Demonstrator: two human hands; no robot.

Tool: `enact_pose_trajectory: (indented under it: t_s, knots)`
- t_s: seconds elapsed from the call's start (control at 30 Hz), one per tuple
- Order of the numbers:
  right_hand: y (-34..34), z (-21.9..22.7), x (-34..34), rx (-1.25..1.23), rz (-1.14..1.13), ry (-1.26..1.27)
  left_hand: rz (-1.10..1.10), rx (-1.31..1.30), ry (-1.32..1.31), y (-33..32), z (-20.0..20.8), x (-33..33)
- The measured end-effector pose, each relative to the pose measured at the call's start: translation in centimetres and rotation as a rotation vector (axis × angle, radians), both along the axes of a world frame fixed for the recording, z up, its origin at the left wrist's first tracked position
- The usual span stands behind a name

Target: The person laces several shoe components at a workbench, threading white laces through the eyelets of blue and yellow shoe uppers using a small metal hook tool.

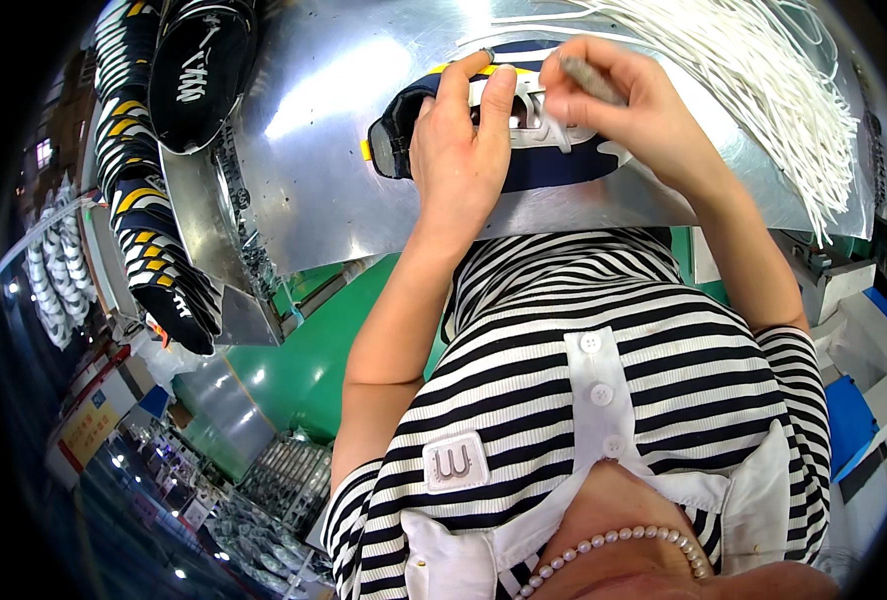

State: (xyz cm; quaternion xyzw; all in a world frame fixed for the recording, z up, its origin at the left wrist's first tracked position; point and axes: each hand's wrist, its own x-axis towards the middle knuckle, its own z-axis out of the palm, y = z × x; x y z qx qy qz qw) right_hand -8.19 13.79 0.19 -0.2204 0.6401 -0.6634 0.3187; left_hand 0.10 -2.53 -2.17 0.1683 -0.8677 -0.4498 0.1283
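A navy sneaker (553,170) with white eyelet panels and yellow trim lies on the metal table, its heel to the left. My left hand (460,150) grips it around the ankle opening, thumb and fingers at the lacing area. Over the front of the lacing, my right hand (628,105) is closed in a pinch, slightly blurred. A white shoelace (560,135) runs through the eyelets toward those fingers; its end is hard to make out. A grey-brown stubby piece (591,80) shows at the right fingers; whether it is a finger covering or a tool, I cannot tell.
Loose white shoelaces (763,110) spread over the right of the metal table (323,150). At the left edge stands a dark shoe (198,75), beside a long row of stacked navy shoes (148,230). Blue and white bins (848,425) are at the right.
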Motion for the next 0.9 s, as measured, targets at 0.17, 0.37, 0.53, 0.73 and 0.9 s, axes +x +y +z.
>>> enact_pose_trajectory:
  t_s: [0.17,0.37,0.53,0.73,0.9]
  knots:
    - [-1.0,-1.7,-1.0,0.149,-0.121,0.193,0.005,-0.035,0.025,0.6,0.0,0.2]
    - [-1.4,-3.1,-0.9,0.072,-0.144,0.035,-0.033,-0.124,0.087,0.5,-0.8,0.3]
    - [0.3,-0.6,0.6,0.249,-0.160,0.268,0.060,-0.076,0.100,0.6,-1.8,0.3]
    - [1.7,0.3,0.3,0.381,-0.021,0.563,0.049,-0.048,0.154,0.7,-2.1,0.3]
    - [1.4,1.0,-0.1,0.396,0.031,0.624,-0.002,-0.088,0.118,0.9,-1.3,0.5]
